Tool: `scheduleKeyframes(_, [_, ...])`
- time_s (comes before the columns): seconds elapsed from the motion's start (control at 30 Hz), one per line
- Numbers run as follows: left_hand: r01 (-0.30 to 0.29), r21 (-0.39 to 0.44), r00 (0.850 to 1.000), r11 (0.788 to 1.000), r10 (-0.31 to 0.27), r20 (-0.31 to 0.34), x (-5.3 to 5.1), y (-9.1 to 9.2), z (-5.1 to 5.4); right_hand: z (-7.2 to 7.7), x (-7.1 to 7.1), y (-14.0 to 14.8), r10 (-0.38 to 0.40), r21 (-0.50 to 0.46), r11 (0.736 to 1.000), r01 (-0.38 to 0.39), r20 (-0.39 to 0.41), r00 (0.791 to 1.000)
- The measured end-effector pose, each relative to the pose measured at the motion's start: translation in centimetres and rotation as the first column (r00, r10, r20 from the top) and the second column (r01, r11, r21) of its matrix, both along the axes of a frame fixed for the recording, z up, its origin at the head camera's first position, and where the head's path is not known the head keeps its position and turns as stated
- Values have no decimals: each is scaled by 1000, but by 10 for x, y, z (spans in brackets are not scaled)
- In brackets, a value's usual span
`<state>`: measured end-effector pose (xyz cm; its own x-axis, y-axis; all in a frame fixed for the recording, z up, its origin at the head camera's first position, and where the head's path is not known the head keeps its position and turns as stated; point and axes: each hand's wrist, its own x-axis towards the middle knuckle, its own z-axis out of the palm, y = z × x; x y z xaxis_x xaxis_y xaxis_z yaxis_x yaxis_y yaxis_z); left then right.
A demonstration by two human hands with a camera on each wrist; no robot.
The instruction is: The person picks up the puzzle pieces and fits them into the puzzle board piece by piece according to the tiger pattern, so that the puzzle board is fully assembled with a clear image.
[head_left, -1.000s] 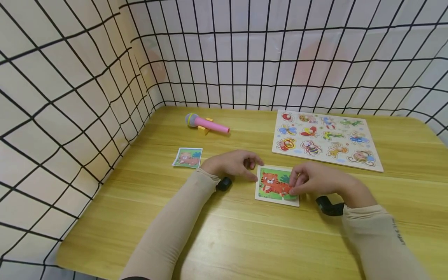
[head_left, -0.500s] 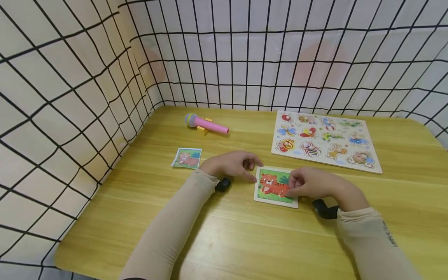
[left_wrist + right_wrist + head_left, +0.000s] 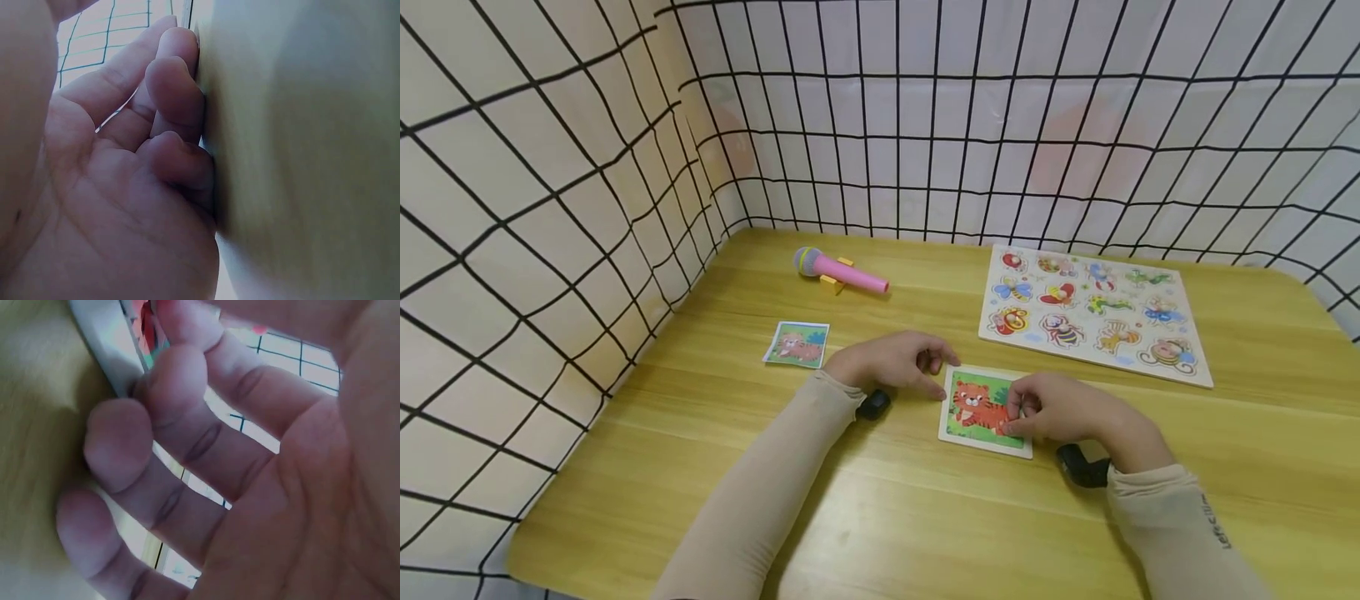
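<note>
A square tiger jigsaw puzzle point(image 3: 976, 408) in a pale wooden tray point(image 3: 942, 429) lies flat on the table in the head view. My left hand point(image 3: 895, 360) rests at its left side, with thumb and index fingertip touching the tray's edge, spread apart. In the left wrist view, the other fingers point(image 3: 175, 90) bend loosely against the tabletop. Over the puzzle's right part, my right hand point(image 3: 1063, 408) pinches a puzzle piece with thumb and index finger; the fingers mostly hide that piece. The right wrist view shows the tray's side edge beside my curled fingers point(image 3: 119, 444).
A small tiger picture card point(image 3: 797, 344) lies left of my left hand. Behind it, a pink toy microphone point(image 3: 853, 277) rests on a yellow stand. At back right lies a peg puzzle board point(image 3: 1093, 315) with insects. Black wire mesh point(image 3: 932, 140) borders the table.
My right hand has moved slightly left over the puzzle, and a tilted edge at its lower right now sits flatter. The left hand holds its place. The head view has shifted slightly.
</note>
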<state>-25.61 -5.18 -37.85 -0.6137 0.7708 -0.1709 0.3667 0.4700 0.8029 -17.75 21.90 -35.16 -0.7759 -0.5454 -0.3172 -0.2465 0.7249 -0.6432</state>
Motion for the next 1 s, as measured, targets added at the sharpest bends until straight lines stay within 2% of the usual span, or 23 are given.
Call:
scheduleKeyframes(0.17, [5,-2,1000,1000,-5,-9,0,1,0,0,2,-1,-25,15,1000,25,8,1000])
scheduleKeyframes(0.3, [-19,12,999,1000,19,27,1,1,1,-1,1,-2,-62,42,997,63,-14,998])
scheduleKeyframes(0.4, [-32,17,999,999,31,42,1,1,0,-3,-1,-2,-75,20,997,75,-25,997])
scheduleKeyframes(0.5, [-26,11,999,1000,25,29,0,0,0,-3,-3,-3,-72,-7,997,72,-26,997])
scheduleKeyframes(0.63, [-25,4,999,1000,25,35,1,0,0,-3,-2,-3,-72,2,997,72,-29,997])
scheduleKeyframes(0.73, [-22,1,1000,1000,22,16,0,0,1,-2,-3,-2,-70,-7,998,70,-42,997])
scheduleKeyframes(1.0, [-24,8,999,1000,24,27,0,1,-1,-7,-7,2,-140,-37,990,138,-54,989])
